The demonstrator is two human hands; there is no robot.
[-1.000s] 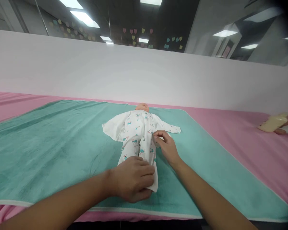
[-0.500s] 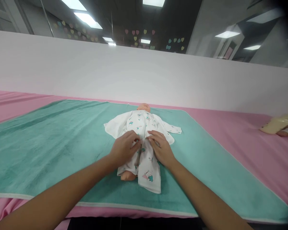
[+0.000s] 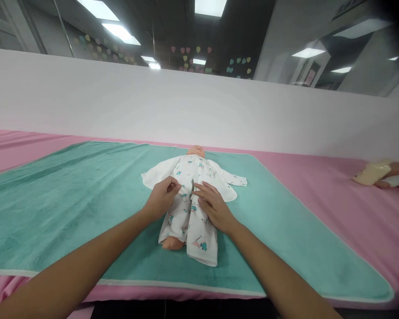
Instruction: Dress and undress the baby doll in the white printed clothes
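Note:
A baby doll (image 3: 196, 151) lies on its back, head away from me, in a white baby romper (image 3: 202, 239) printed with small teal and pink figures. One doll foot (image 3: 173, 243) shows below the left leg of the romper; the right leg lies flat over its end. My left hand (image 3: 162, 197) is closed, thumb and fingers pinching at the romper's left side near the waist. Stretched fingers of my right hand (image 3: 216, 207) rest on the romper's right side. Between the hands a narrow dark gap shows in the front opening.
A teal blanket (image 3: 86, 199) with a pale edge lies under the doll on a pink cloth (image 3: 319, 186). At far right sits a pale yellow rounded object (image 3: 372, 172) beside skin-coloured parts. Behind rises a white wall (image 3: 186, 106) with glass above.
My left hand has moved left, away from my right hand, which stays on the romper. The front opening between them now gapes slightly. The view has shifted a little.

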